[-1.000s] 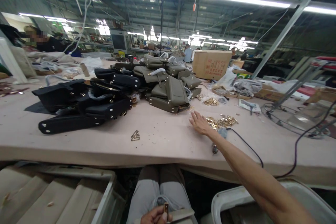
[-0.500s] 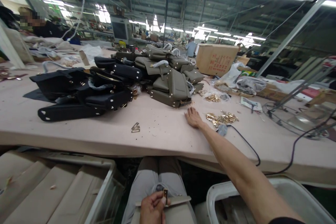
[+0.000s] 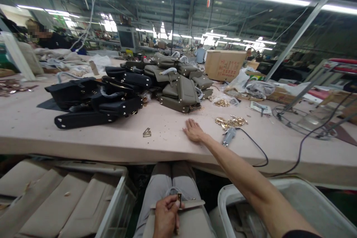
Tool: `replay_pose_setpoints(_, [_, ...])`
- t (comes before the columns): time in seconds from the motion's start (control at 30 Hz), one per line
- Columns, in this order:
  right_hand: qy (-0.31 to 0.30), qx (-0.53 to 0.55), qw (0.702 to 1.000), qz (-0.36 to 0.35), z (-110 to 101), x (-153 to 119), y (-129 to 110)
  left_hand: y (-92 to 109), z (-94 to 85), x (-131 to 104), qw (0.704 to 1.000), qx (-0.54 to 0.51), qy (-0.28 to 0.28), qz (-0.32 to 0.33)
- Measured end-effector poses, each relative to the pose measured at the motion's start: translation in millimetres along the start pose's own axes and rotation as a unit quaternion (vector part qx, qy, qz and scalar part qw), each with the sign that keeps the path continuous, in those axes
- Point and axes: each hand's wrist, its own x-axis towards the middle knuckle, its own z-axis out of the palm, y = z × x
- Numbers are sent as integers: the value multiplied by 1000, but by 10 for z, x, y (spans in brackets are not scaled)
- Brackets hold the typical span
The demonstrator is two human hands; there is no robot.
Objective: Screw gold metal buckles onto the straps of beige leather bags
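Head view, only one angle here: a small gold metal fitting (image 3: 179, 196) is pinched between thumb and fingers of the left hand (image 3: 165, 215), held against a beige leather piece (image 3: 182, 223) on the lap. The right hand (image 3: 193, 132) is laid flat on the table (image 3: 167, 145), fingers loosely spread, nothing gripped, just short of the pile of gold hardware (image 3: 231, 121). Looks like a fetch-a-part step; a reach right to the pile would probably be called for. Counted: two bag heaps, black bags (image 3: 97, 100) and olive bags (image 3: 178, 81); one cardboard box (image 3: 224, 65); one loose buckle (image 3: 147, 132).
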Motion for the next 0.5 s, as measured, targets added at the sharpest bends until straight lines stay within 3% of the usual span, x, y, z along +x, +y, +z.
replay_pose_setpoints(0.2, [-19, 4, 998, -64, -15, -139, -353, -76, -44, 35, 1000, 5, -8, 8])
replay_pose_setpoints(0.3, [-23, 15, 996, -86, -59, -240, -418, -47, -40, 9, 1000, 5, -10, 8])
replay_pose_setpoints(0.4, [-3, 5, 997, -82, -93, -383, -302, -11, -36, -21, 1000, 6, -13, 12])
replay_pose_setpoints(0.5, [-11, -18, 999, -50, -113, -511, -34, 9, -35, -38, 1000, 6, -10, 13])
